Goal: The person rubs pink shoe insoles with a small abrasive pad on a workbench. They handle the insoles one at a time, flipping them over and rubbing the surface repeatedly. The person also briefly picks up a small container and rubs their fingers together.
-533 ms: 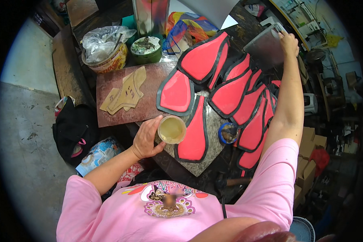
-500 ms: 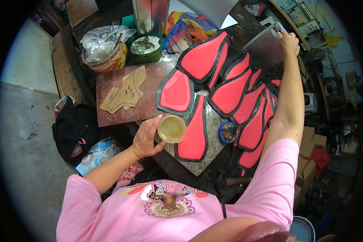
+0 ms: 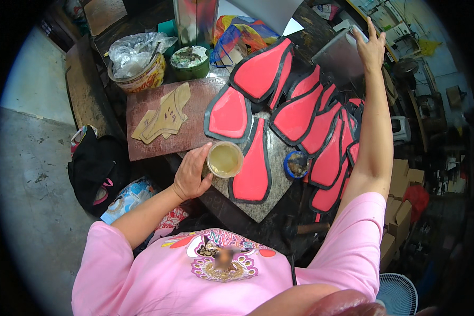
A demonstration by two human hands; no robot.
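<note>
My left hand point(image 3: 191, 171) is wrapped round the side of a small round tub point(image 3: 225, 159) of pale yellowish liquid, held level at the table's near side. Far to the right, my right arm stretches out, and my right hand point(image 3: 372, 51) has its fingers spread at the edge of a grey, box-shaped container point(image 3: 344, 57). Whether a fingertip touches it I cannot tell. Red, black-edged teardrop pieces point(image 3: 251, 171) lie about: one beside the tub on a grey speckled slab point(image 3: 279, 193), several overlapping to the right. A small blue-rimmed pot point(image 3: 296, 165) with dark residue sits among them.
Tan paper patterns point(image 3: 166, 113) rest on a reddish-brown board point(image 3: 142, 145) at left. Behind it stand a bucket point(image 3: 137, 79) topped with a plastic bag and a green tub point(image 3: 190, 62). A hammer-like tool with a wooden handle point(image 3: 312, 228) lies near the front edge.
My right hand has opened from a closed grip at the grey container's edge and shifted slightly up and left, fingers now spread. My left hand still holds the tub.
</note>
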